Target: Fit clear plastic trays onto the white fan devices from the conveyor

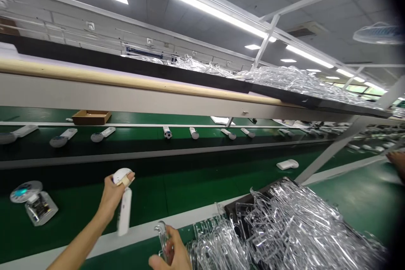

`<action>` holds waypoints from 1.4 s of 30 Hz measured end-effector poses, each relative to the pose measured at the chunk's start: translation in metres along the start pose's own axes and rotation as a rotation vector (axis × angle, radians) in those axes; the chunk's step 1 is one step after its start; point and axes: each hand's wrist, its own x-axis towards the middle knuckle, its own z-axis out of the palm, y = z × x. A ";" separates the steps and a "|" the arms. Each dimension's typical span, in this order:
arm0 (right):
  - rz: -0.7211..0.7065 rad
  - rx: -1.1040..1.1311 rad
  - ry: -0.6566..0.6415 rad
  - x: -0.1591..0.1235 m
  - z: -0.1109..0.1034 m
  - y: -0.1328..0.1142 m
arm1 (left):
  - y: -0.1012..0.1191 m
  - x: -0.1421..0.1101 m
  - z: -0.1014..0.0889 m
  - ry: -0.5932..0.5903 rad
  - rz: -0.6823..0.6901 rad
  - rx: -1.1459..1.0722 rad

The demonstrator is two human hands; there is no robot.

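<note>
Left hand [111,197]: we grip closed around a white handheld device [125,213], its long handle pointing down and its rounded head showing above our fingers; a beige strip of tape [125,180] lies across the head or a finger, we cannot tell which.

Right hand [171,251]: we pinch a clear plastic piece [162,238], hook-shaped at its top, in a narrow hold, with the lower part hidden by our fingers.

Held things: both are above the near edge of the green conveyor belt [190,190], well apart from each other.

Pile: beyond that near edge, to the right of our right hand, a black tray [232,206] carries a heap of clear plastic pieces [284,223] like the one we hold.

On the belt: to our left lie a disc with a blue glow [22,192] and a circuit board in a clear casing [41,207]; further right, a white device [287,164] lies alone.

Past the belt: a row of white devices with round heads [63,137] lies on a dark strip, near a cardboard box lid [91,117].

Above the belt: a shelf [190,82] holds more clear pieces [284,80].

Right edge: another person's hand [397,162] reaches in over the belt.
</note>
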 end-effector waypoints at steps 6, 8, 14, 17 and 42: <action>-0.101 0.100 0.065 0.000 0.020 -0.031 | 0.046 -0.078 0.026 -0.092 -0.194 -0.610; -0.091 0.193 0.036 -0.001 0.014 -0.027 | 0.053 -0.091 0.020 -0.165 -0.199 -0.665; -0.039 0.766 -0.419 -0.008 -0.009 -0.012 | 0.049 -0.099 -0.007 -0.650 -0.102 -0.901; -0.031 0.808 -0.515 -0.008 -0.011 -0.007 | 0.044 -0.103 -0.005 -0.683 -0.231 -0.999; -0.433 -0.269 0.289 -0.021 0.015 -0.017 | 0.035 -0.132 0.013 -0.334 -0.292 -0.934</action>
